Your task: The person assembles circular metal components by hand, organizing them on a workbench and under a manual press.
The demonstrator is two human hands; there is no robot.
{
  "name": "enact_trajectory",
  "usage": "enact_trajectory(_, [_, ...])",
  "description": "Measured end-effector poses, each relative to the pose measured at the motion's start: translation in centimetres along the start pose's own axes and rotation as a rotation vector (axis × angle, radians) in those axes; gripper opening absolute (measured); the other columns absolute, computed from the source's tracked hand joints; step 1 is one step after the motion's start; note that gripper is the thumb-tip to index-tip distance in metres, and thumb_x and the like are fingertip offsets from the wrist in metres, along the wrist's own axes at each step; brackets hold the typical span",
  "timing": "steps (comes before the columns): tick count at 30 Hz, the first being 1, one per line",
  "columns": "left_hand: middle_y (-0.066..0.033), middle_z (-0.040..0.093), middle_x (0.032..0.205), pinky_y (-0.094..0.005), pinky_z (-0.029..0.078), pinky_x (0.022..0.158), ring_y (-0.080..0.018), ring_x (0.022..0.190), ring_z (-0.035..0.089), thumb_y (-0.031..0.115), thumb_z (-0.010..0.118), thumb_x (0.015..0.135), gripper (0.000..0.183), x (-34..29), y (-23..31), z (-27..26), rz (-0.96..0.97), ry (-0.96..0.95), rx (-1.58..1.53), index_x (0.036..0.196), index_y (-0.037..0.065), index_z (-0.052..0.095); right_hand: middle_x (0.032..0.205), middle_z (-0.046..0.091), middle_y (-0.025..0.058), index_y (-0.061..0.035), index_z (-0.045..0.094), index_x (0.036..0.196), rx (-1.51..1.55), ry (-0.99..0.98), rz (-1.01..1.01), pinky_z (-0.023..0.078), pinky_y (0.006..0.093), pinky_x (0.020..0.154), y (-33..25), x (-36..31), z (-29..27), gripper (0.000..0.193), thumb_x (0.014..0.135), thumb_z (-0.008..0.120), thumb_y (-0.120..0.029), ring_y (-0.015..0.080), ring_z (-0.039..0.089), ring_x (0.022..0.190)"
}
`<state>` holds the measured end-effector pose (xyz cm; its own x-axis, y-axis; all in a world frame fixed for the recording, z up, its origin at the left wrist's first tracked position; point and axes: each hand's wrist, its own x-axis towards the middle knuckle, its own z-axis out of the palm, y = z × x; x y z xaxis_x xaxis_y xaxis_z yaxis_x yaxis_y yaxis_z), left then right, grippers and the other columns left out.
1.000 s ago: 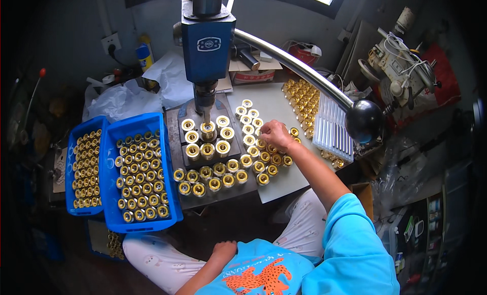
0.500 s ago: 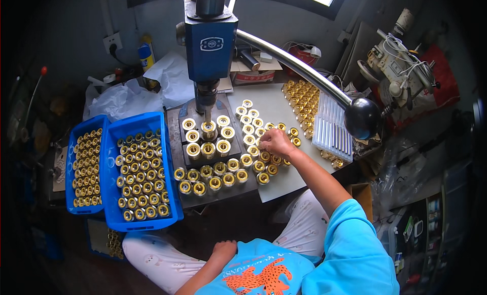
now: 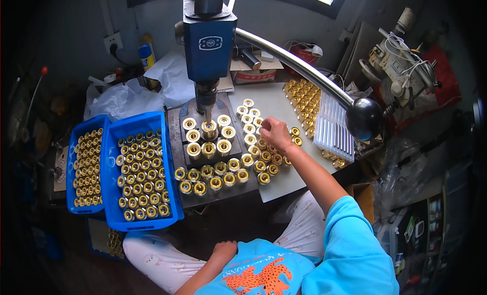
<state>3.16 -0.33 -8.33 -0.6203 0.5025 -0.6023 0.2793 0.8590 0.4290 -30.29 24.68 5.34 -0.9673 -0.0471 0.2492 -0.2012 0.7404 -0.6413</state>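
Observation:
My right hand (image 3: 276, 134) is over the right part of the table, thumb and fingertips pinched together above a group of short round metal fittings (image 3: 250, 139), silver outside with gold-coloured centres. Whatever the fingertips hold is too small or hidden to make out. More gold-coloured fittings (image 3: 295, 131) lie just beyond the hand. On my lap rests my left hand (image 3: 224, 252), its fingers turned out of sight. Several fittings stand in rows on the base plate of a blue lever press (image 3: 210, 46), one (image 3: 209, 128) directly under its punch.
The press's long lever ends in a black ball knob (image 3: 364, 118) at the right. Two blue bins (image 3: 175, 203) of fittings stand at the left. A clear plastic case (image 3: 332, 127) lies beside brass parts (image 3: 303, 99). Crumpled white plastic (image 3: 127, 99) sits behind the bins.
My right hand has shifted slightly up and away from me over the fittings, uncovering some nearer ones. My left hand stays on my lap, and the press has not moved.

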Motion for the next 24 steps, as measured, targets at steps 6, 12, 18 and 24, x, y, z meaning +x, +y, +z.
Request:
enact_trajectory(6, [-0.0197, 0.066, 0.107, -0.0467, 0.052, 0.084, -0.0363, 0.100, 0.065, 0.012, 0.043, 0.092, 0.027, 0.6, 0.2, -0.3, -0.011, -0.035, 0.001, 0.110, 0.000, 0.060, 0.084, 0.070, 0.0177, -0.0021, 0.070, 0.084, -0.006, 0.010, 0.140, 0.053, 0.0383, 0.079, 2.5, 4.0, 1.4, 0.014, 0.075, 0.071, -0.014, 0.0314, 0.068, 0.082])
enact_trajectory(12, [-0.0190, 0.067, 0.103, -0.0459, 0.053, 0.080, -0.0350, 0.095, 0.067, 0.011, 0.044, 0.091, 0.026, 0.6, -0.5, 0.5, 0.012, 0.028, 0.013, 0.107, 0.000, 0.061, 0.087, 0.071, 0.0178, -0.0036, 0.074, 0.083, -0.049, -0.052, 0.253, 0.053, 0.0382, 0.081, 1.9, 5.2, 2.0, 0.015, 0.073, 0.071, -0.014, 0.0307, 0.068, 0.084])
enact_trajectory(18, [-0.0179, 0.068, 0.100, -0.0449, 0.053, 0.079, -0.0340, 0.093, 0.067, 0.011, 0.044, 0.091, 0.025, 0.3, 0.0, -0.3, 0.024, 0.067, 0.027, 0.106, 0.000, 0.062, 0.082, 0.071, 0.0157, -0.0022, 0.073, 0.083, -0.236, -0.042, 0.274, 0.053, 0.0351, 0.074, 1.7, 5.1, 2.1, 0.017, 0.073, 0.075, -0.016, 0.0261, 0.068, 0.074])
enact_trajectory(24, [-0.0175, 0.068, 0.100, -0.0440, 0.053, 0.078, -0.0332, 0.092, 0.067, 0.011, 0.045, 0.090, 0.025, -0.4, 0.0, -0.1, 0.028, 0.101, 0.049, 0.105, 0.000, 0.062, 0.078, 0.070, 0.0072, 0.0010, 0.072, 0.089, 0.531, -0.099, 0.182, 0.051, 0.0264, 0.068, -4.4, 2.6, 2.0, 0.016, 0.082, 0.069, -0.013, 0.0112, 0.063, 0.072])
